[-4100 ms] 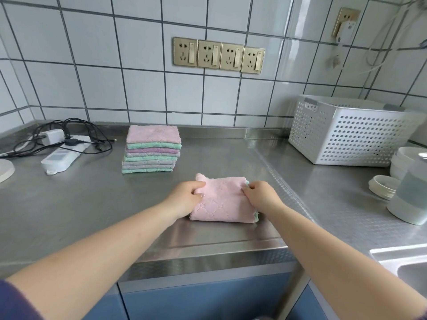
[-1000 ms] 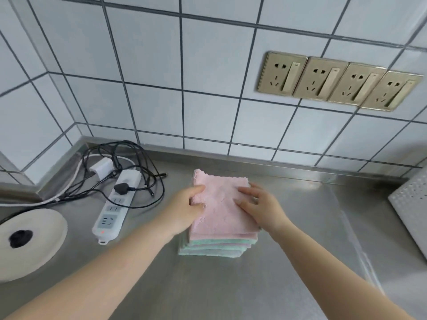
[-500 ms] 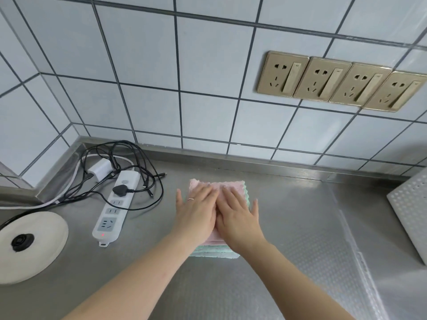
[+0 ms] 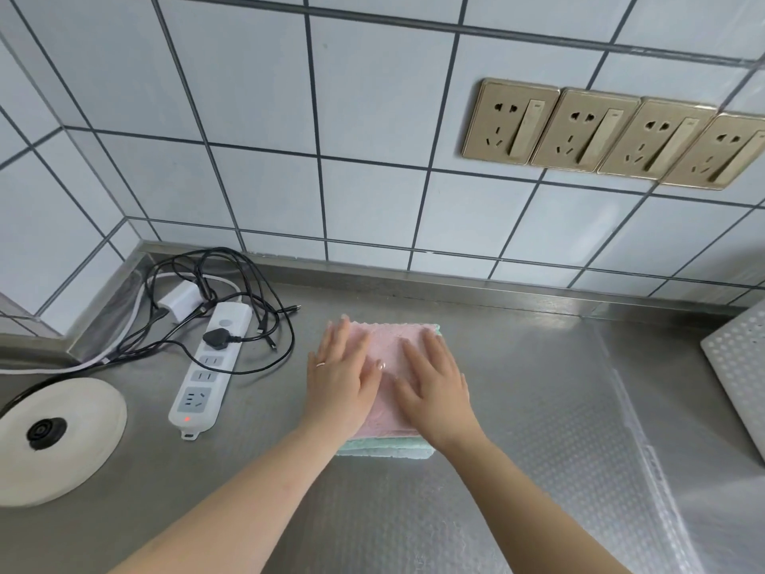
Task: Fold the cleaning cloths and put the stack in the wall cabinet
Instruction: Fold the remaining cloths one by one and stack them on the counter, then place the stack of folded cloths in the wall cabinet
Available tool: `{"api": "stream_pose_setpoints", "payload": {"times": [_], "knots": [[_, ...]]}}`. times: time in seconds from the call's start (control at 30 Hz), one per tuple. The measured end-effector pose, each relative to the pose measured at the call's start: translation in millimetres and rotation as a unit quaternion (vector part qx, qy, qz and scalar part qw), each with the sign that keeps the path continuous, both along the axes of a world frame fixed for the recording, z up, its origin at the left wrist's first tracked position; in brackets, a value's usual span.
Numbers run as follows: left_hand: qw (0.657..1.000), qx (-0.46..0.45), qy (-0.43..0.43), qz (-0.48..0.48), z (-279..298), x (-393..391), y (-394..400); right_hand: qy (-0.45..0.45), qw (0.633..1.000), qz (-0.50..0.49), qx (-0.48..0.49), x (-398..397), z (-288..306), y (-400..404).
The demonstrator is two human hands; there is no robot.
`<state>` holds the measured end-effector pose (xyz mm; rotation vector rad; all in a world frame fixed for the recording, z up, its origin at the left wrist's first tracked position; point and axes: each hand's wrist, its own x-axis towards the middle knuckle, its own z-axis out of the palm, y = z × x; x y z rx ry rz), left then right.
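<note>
A stack of folded cleaning cloths (image 4: 391, 350) lies on the steel counter near the back wall, a pink cloth on top and green edges showing at the front. My left hand (image 4: 341, 377) lies flat, palm down, on the left half of the top cloth. Beside it, my right hand (image 4: 434, 381) presses flat on the right half, fingers spread. A strip of pink cloth shows between the two hands. Neither hand grips anything. The wall cabinet is out of view.
A white power strip (image 4: 207, 368) with tangled black cables (image 4: 248, 279) and a charger lies left of the stack. A round white kettle base (image 4: 54, 439) sits at the far left. A white perforated basket (image 4: 741, 374) stands at the right edge. Four gold sockets (image 4: 612, 136) are on the tiled wall.
The folded pink cloth went from the counter front onto the stack. My hands, side by side at the middle of the top cloth half a second ago, have slid apart.
</note>
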<state>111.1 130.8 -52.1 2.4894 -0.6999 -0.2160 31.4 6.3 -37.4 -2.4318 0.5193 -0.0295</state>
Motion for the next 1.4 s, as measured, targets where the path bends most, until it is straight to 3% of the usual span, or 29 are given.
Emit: {"api": "stream_pose_setpoints", "payload": {"times": [0.07, 0.17, 0.27, 0.37, 0.47, 0.6, 0.87, 1.07, 1.23, 1.4], "knots": [[0.988, -0.095, 0.077, 0.088, -6.9, 3.2, 0.8, -0.035, 0.988, -0.053, 0.142, 4.1, 1.2, -10.6], [0.926, -0.185, 0.268, 0.19, -21.2, 8.4, 4.6, -0.019, 0.942, -0.107, 0.319, 4.4, -10.7, -26.0], [0.857, -0.207, 0.417, 0.222, -25.9, 12.1, 10.2, 0.037, 0.866, -0.129, 0.483, -1.8, -20.6, -31.3], [0.824, -0.229, 0.473, 0.212, -34.7, 21.3, 16.6, 0.08, 0.831, -0.109, 0.539, -5.0, -28.6, -36.1], [0.788, -0.257, 0.527, 0.188, -38.0, 31.2, 22.9, 0.109, 0.802, -0.11, 0.577, -4.1, -30.5, -40.0], [0.77, -0.291, 0.539, 0.179, -34.5, 38.6, 27.4, 0.118, 0.769, -0.125, 0.616, -2.2, -31.7, -42.6], [0.777, -0.31, 0.537, 0.108, -20.4, 27.9, 37.4, 0.055, 0.75, -0.146, 0.643, -23.9, -19.6, -23.5], [0.779, -0.253, 0.573, 0.022, -9.2, 12.7, 57.7, 0.019, 0.721, -0.167, 0.672, -80.8, 12.0, 26.1], [0.781, -0.164, 0.599, -0.07, 3.0, -30.5, 87.7, -0.063, 0.691, -0.264, 0.67, -157.1, 30.9, 105.8], [0.731, -0.09, 0.655, -0.168, 16.4, -76.1, 99.4, -0.137, 0.658, -0.35, 0.652, -225.0, 42.1, 165.1]]}}
